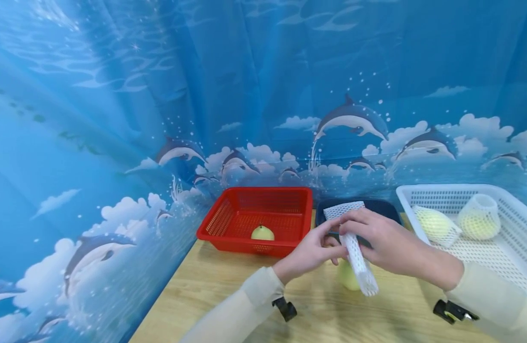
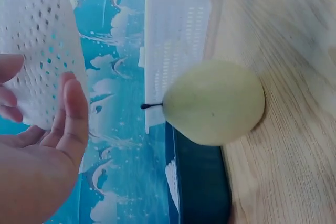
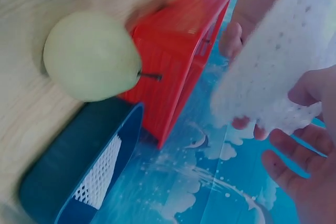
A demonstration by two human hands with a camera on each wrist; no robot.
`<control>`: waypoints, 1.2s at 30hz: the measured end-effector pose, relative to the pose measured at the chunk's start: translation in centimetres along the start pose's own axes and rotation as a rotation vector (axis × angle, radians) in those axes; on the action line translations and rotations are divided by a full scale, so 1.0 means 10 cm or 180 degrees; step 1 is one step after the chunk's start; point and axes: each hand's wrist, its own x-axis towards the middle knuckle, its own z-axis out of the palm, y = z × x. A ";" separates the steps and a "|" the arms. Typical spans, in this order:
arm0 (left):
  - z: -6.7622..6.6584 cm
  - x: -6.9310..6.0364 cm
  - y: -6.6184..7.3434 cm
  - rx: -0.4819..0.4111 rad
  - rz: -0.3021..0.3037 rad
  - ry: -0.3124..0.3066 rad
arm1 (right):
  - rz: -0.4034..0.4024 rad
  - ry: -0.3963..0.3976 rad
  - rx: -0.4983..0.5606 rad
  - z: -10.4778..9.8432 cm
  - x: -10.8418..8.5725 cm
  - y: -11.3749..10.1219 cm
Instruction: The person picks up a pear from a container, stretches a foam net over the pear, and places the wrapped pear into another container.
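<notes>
Facing a blue curtain [image 1: 246,85] printed with leaping dolphins, clouds and splashes, and reaching out over a pale wooden table [image 1: 220,281]. Holding a white foam net [image 1: 359,267] above the tabletop, in front of a dark tray [image 3: 68,156], using left hand [image 1: 312,247] and right hand [image 1: 385,240] together. Pinching the net from one side with the left, bending fingers against the mesh. Pinching it from the other side with the right, laying thumb on the mesh and curving fingers near its edge. Bringing both hands close together at the net, slanting it from upper left to lower right in the head view.

Seeing a bare pear [image 2: 212,103] standing on the table beneath the hands, pointing its dark stem upward and partly hiding behind the net in the head view. Noticing more netting [image 3: 100,174] lying in the tray.

Looking left of the tray, finding a red basket [image 1: 233,244] holding another pear [image 1: 262,233] near its front wall. Looking right, finding a white basket [image 1: 452,189] holding two wrapped pears [image 1: 480,221] side by side, covering each in white mesh. Wearing pale long sleeves [image 1: 246,300], and showing a black clip [image 1: 285,309] near each cuff.
</notes>
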 end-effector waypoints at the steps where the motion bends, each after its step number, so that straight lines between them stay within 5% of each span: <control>1: 0.01 0.00 0.01 -0.0060 0.0025 -0.0021 | -0.0018 0.0036 0.0020 0.00 0.00 -0.02; 6: 0.06 -0.02 0.02 -0.0167 0.0036 0.0050 | 0.0020 0.0202 -0.0007 0.00 -0.06 -0.08; 11: 0.10 -0.03 0.00 -0.0329 -0.0010 0.0068 | 0.0352 0.0179 0.0068 0.04 -0.18 -0.14; 18: 0.14 -0.03 -0.03 -0.0331 -0.0062 0.0003 | 0.1111 -0.0183 0.1075 0.09 -0.26 -0.18; 26: 0.16 -0.03 -0.06 -0.0305 -0.0129 -0.0053 | 0.1387 0.0214 0.1792 0.12 -0.30 -0.16; 32: 0.14 -0.05 -0.08 -0.0656 -0.0193 -0.0115 | 0.1609 0.0546 0.2410 0.13 -0.33 -0.18; 36: 0.12 -0.05 -0.12 -0.0899 -0.0264 0.0086 | 0.2027 0.0657 0.2562 0.12 -0.33 -0.16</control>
